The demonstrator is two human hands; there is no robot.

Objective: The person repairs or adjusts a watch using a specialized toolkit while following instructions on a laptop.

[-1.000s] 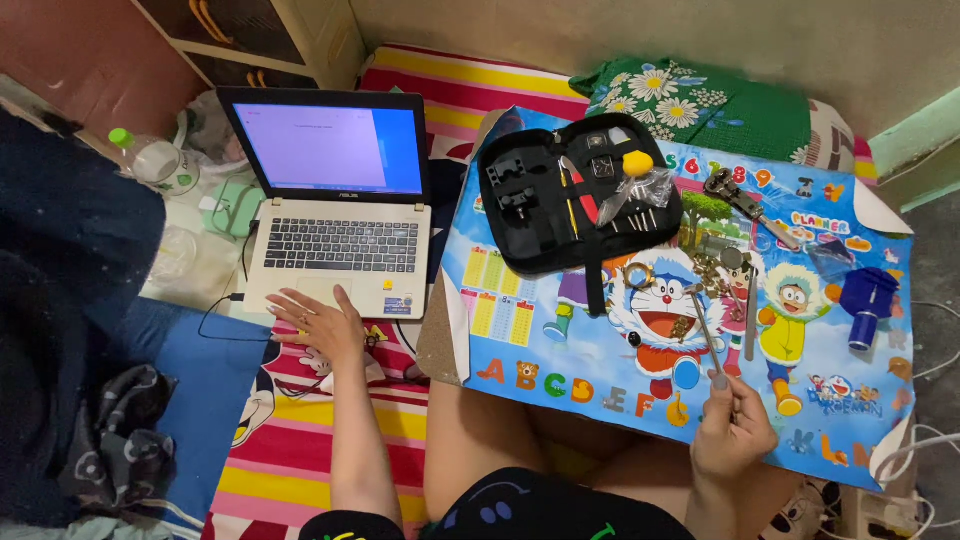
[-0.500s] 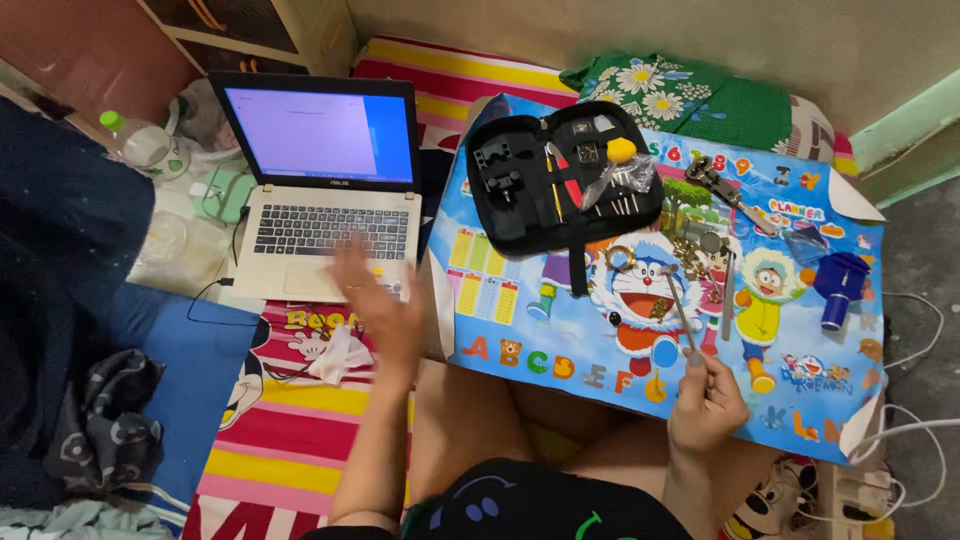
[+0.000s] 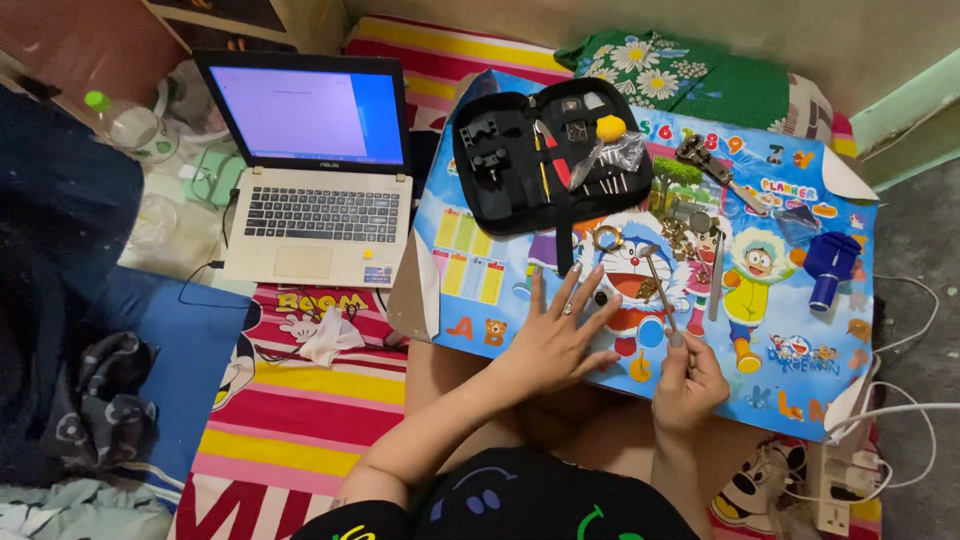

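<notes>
My left hand (image 3: 553,338) lies flat with fingers spread on the colourful cartoon board (image 3: 480,275), just below a small dark round part (image 3: 600,297). My right hand (image 3: 688,385) grips the handle of a small metal hammer (image 3: 660,290), whose head sits near a gold ring-shaped piece (image 3: 607,238). Beyond them an open black tool case (image 3: 550,160) holds small tools, a yellow piece and a clear plastic bag.
An open laptop (image 3: 320,170) stands at the left on a striped mat. A blue holder (image 3: 830,265), metal pliers (image 3: 715,170) and small metal parts lie on the board's right. A power strip (image 3: 835,480) with white cables sits at the lower right.
My left hand has left the laptop's edge and swung right onto the board. The right hand still holds the hammer at about the same spot.
</notes>
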